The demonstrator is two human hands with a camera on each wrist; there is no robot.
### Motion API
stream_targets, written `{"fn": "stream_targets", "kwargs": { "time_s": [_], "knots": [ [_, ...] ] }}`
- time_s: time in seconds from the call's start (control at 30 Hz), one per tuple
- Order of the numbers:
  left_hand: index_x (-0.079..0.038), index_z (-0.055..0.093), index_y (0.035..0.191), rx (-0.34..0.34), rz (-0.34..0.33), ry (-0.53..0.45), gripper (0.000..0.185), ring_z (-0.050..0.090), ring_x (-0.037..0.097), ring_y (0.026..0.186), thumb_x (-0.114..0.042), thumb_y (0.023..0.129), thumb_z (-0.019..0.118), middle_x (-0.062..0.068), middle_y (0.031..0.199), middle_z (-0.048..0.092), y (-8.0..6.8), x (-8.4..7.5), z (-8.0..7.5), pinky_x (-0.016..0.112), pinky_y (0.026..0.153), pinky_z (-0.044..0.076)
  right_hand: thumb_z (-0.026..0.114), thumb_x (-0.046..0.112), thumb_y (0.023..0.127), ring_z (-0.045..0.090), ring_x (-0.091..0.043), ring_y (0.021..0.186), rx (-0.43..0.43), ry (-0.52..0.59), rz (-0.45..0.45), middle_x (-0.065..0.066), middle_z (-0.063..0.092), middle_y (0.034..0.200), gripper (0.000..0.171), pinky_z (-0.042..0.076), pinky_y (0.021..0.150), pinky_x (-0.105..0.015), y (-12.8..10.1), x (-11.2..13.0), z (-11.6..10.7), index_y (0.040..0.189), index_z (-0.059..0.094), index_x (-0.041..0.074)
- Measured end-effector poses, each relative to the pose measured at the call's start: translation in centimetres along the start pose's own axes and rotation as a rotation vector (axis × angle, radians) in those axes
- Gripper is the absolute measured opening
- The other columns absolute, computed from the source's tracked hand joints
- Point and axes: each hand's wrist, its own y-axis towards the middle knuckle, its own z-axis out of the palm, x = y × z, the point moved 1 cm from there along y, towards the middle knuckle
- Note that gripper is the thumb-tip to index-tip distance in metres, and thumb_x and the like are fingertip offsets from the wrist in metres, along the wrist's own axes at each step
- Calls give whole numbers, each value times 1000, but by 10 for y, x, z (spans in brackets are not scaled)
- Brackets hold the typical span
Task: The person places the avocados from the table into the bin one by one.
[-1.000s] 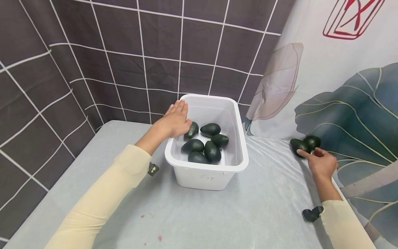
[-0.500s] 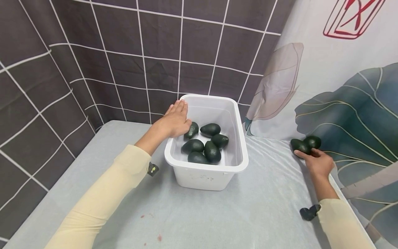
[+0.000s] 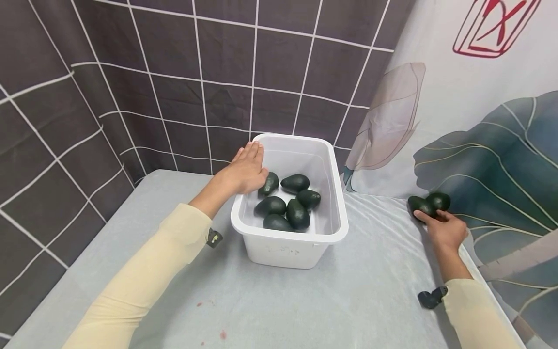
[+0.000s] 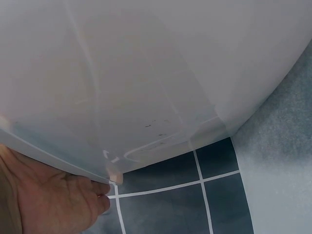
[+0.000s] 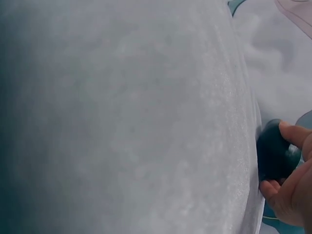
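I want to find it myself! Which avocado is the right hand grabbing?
Look past the white tub to the far right edge of the grey table, by the leaf-print curtain. Two dark avocados lie there side by side. The right hand curls its fingers round the left avocado, the one nearer the tub; the other avocado sits just behind it.

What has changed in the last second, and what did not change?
The right hand moved forward and closed its fingers around the nearer avocado on the table; earlier only a fingertip touched it. The left hand stayed on the bin rim, and the six avocados inside did not move.
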Motion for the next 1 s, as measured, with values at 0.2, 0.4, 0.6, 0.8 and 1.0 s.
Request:
{"fn": "stream_targets", "kwargs": {
  "time_s": [0.2,0.4,0.6,0.8,1.0],
  "knots": [
    [8,4,178,-1,-1,-1,79,-8,39,179,-34,116,29,26,190,-6,0,0,0,50,147,-5,81,44,103,45,-40,165,-5,12,23,-23,52,173,79,32,141,-55,-1,0,0,166,55,3],
    [8,3,178,3,-1,-1,79,-9,39,179,-34,117,29,26,190,-7,1,0,0,50,147,-5,82,45,102,44,-39,166,2,29,31,-23,52,173,80,31,141,-55,-2,1,0,165,56,3],
    [8,3,177,3,-2,0,78,-9,40,179,-34,117,29,26,189,-7,1,0,1,50,147,-5,82,46,102,43,-40,166,14,34,41,-22,49,176,81,31,141,-57,-5,2,-1,165,56,2],
    [9,3,177,3,3,3,79,-8,40,179,-35,117,30,26,189,-7,0,-1,1,50,147,-4,83,47,101,44,-39,166,22,35,52,-21,50,176,82,33,140,-56,-8,3,-2,166,56,4],
    [9,3,177,-3,1,-5,79,-8,40,179,-35,117,29,27,189,-7,0,-1,1,51,147,-4,83,53,100,44,-38,166,35,35,48,-19,51,176,86,35,139,-55,-8,6,-2,168,54,8]
  ]
}}
